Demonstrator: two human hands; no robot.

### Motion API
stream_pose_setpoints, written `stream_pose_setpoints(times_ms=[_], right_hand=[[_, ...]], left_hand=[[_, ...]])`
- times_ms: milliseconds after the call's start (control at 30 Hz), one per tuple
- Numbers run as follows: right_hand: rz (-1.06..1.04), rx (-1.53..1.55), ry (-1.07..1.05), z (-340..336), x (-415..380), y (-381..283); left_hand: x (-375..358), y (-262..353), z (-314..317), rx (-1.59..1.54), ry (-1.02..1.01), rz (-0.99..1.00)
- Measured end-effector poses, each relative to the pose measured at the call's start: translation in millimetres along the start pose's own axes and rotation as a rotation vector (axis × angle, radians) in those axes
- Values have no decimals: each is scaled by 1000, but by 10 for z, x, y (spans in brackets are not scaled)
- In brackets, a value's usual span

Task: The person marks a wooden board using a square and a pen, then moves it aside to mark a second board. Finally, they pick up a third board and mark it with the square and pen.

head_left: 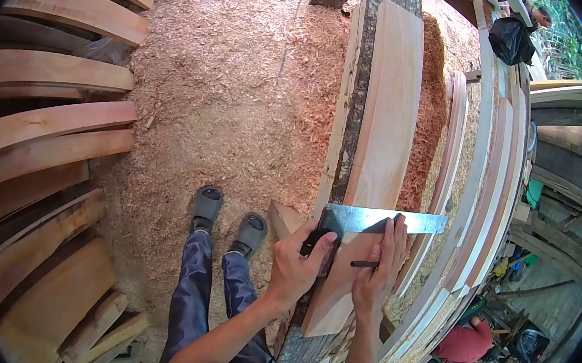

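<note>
A try square with a shiny metal blade (pixel 418 223) lies across a pale wooden board (pixel 389 107). My left hand (pixel 303 257) grips its dark stock against the board's left edge. My right hand (pixel 379 265) holds a dark pencil (pixel 364 264) between its fingers, and its fingertips rest at the blade's lower edge. The board lies lengthwise on a worn timber bench beam (pixel 359 82). Any mark beside the blade is too small to make out.
Curved wooden pieces (pixel 61 72) are stacked along the left. Long pale strips (pixel 480 173) stand to the right, with a black plastic bag (pixel 511 40) above them. Shavings (pixel 200 101) cover the floor around my feet. A person in a red shirt (pixel 465 341) is at lower right.
</note>
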State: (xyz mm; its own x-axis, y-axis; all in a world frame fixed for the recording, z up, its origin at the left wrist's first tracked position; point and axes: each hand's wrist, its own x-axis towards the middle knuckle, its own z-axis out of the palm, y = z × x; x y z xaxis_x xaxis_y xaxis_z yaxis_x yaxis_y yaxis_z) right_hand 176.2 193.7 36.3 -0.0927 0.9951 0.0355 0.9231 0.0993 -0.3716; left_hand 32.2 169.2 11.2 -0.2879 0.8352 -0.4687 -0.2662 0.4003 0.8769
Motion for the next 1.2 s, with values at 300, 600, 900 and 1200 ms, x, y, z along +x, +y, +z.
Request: stream_pose_setpoints(times_ms=[300,600,900,1200], right_hand=[[-51,29,-96,-114,315,89],[-49,55,-77,-75,298,146],[-55,43,-98,-74,248,155],[-47,27,-93,-126,-33,142]], left_hand=[[309,159,-8,74,-90,-74],[368,114,-60,43,-164,-52],[354,106,-83,71,-189,-58],[81,25,-151,71,-177,-58]])
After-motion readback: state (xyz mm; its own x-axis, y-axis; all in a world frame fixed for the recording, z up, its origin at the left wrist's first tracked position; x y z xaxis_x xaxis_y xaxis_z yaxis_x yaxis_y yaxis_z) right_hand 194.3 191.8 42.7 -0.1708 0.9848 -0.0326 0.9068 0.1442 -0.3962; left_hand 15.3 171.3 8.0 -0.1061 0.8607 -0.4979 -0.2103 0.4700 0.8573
